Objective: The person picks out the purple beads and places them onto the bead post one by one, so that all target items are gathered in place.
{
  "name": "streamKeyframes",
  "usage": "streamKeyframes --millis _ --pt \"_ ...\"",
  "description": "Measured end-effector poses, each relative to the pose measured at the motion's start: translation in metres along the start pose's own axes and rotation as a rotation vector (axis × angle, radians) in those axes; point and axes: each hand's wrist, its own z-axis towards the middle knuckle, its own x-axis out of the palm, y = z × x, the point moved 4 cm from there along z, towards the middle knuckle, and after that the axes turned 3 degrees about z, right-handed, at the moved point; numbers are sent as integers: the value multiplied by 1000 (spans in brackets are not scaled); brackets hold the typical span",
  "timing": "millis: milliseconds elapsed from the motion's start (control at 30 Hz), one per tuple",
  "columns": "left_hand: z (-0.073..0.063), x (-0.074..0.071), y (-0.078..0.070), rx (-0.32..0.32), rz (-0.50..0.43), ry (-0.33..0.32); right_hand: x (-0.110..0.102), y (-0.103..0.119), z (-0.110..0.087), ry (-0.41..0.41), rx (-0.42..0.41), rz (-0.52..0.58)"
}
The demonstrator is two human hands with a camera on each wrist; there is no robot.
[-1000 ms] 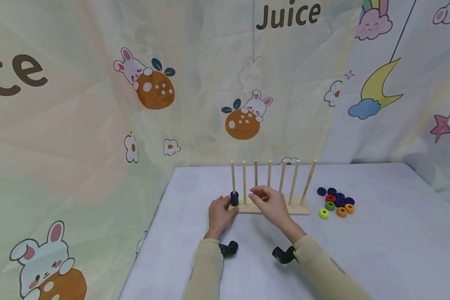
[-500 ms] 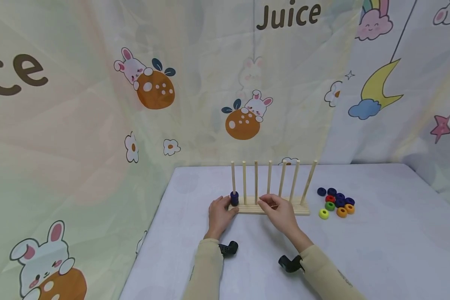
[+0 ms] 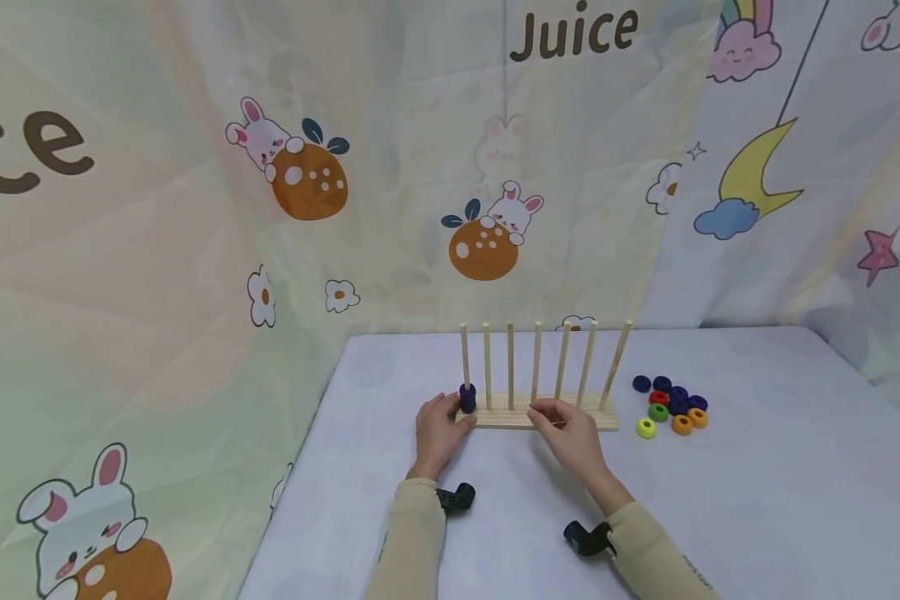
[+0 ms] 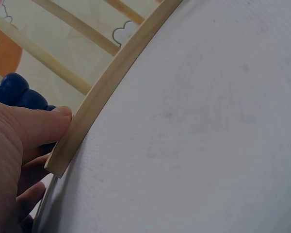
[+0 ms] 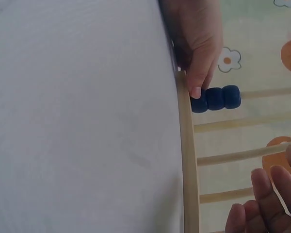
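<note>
A wooden peg rack (image 3: pixel 495 415) stands on the table with a row of upright pegs. Several dark blue beads (image 3: pixel 468 398) are stacked on its leftmost peg; the right wrist view shows three blue beads (image 5: pixel 216 98) there. My left hand (image 3: pixel 438 429) grips the rack's left end, its thumb (image 4: pixel 46 127) at the front edge beside the lowest bead. My right hand (image 3: pixel 567 433) hovers before the rack's middle, thumb and forefinger close together, other fingers (image 5: pixel 262 194) loosely bent. No bead shows between them, though the tips are partly cut off in the right wrist view.
Right of the rack lies a loose group of beads: several dark blue beads (image 3: pixel 677 406), a red bead (image 3: pixel 658 398), a green bead (image 3: pixel 657 412), a yellow bead (image 3: pixel 646 428) and two orange beads (image 3: pixel 682 425). A printed cloth (image 3: pixel 390 167) hangs behind the white table (image 3: pixel 510 533).
My right hand has moved right and slightly down along the rack's front, away from the left pegs. The left hand, the rack and the beads have stayed where they were.
</note>
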Motion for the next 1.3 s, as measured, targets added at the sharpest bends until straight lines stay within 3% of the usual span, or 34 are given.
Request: streamKeyframes --millis 400,700,933,1300 --pt "-1 0 1 2 11 1 -21 -17 4 -36 -4 -65" --pt "-1 0 -1 3 -1 5 -40 -24 7 -107 -23 -91" --pt "-1 -1 1 -4 -1 1 -48 -32 11 -105 -12 -67" --pt "1 2 1 12 14 8 -76 -45 17 -113 106 -131"
